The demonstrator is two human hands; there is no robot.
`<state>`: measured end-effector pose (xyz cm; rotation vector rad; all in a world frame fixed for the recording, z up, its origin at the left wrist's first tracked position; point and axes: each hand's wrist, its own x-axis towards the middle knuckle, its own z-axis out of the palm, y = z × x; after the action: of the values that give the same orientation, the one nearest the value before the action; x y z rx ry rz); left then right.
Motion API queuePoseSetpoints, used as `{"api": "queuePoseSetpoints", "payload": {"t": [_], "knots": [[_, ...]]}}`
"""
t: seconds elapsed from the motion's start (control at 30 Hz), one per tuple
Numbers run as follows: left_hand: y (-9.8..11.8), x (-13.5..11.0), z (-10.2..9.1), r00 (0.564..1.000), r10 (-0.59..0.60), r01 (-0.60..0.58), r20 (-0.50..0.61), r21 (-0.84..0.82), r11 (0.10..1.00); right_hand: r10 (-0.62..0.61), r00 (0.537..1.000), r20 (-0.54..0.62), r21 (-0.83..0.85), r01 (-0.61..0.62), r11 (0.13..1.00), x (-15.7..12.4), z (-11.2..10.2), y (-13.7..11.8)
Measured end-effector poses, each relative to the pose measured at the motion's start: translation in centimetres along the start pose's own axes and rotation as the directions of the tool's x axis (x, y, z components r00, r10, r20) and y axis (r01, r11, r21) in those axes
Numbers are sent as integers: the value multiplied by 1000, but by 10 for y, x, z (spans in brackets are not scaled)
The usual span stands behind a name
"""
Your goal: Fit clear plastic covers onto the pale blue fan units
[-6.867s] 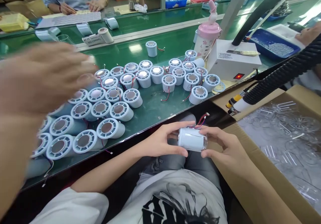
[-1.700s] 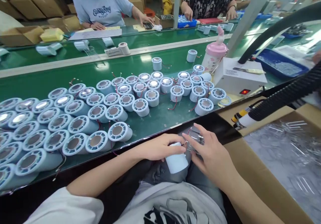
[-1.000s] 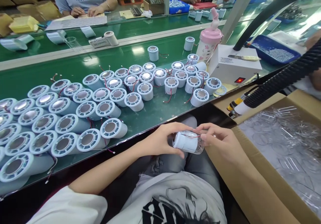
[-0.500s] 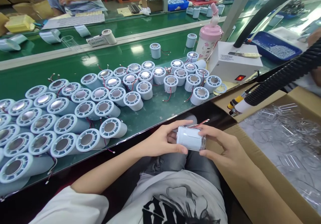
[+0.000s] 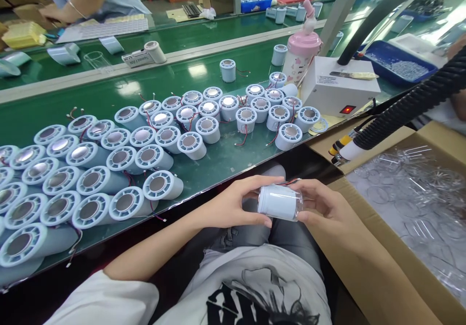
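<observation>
Above my lap, a light-blue cylindrical housing [image 5: 278,201] lies on its side between my two hands. A clear plastic cover shows over its right end, and a thin red and dark wire runs along its top. My left hand [image 5: 245,203] is closed round the left end, thumb and fingers on opposite sides. My right hand [image 5: 324,203] is closed on the clear right end, its fingertips partly hidden behind it. Many similar housings [image 5: 156,184], with round silver centres and loose wires, stand or lean on the green bench [image 5: 218,169] ahead.
To the right, a cardboard box [image 5: 364,223] holds clear plastic covers [image 5: 418,194]. A white box with a lit red switch [image 5: 342,87] and a pink bottle [image 5: 302,48] stand on the bench. A black corrugated hose [image 5: 407,106] crosses at right. Co-workers sit across the conveyor [image 5: 174,58].
My right hand has shifted slightly right, and more of the clear cover shows at the housing's right end. The co-worker's arm at upper left has moved left.
</observation>
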<state>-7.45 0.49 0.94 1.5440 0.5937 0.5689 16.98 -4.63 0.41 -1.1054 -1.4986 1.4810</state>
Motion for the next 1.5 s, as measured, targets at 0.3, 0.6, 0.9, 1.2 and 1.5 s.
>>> {"api": "queuePoseSetpoints", "payload": {"t": [0.3,0.6,0.9,1.2,1.5], "knots": [[1,0,-1,1000,-11,10,18,38,999,140,990,3,166,-139,976,2,0,1],[1,-3,1,1000,-7,7,8,51,999,250,968,-33,385,-219,897,9,9,9],[0,-4,1,1000,25,-26,13,64,998,363,931,39,452,-340,825,12,19,8],[-2,-6,-1,988,151,-152,28,45,987,542,816,199,463,-566,682,14,25,1],[1,-8,5,997,71,-70,-14,28,997,595,739,318,430,-671,604,12,24,12]]}}
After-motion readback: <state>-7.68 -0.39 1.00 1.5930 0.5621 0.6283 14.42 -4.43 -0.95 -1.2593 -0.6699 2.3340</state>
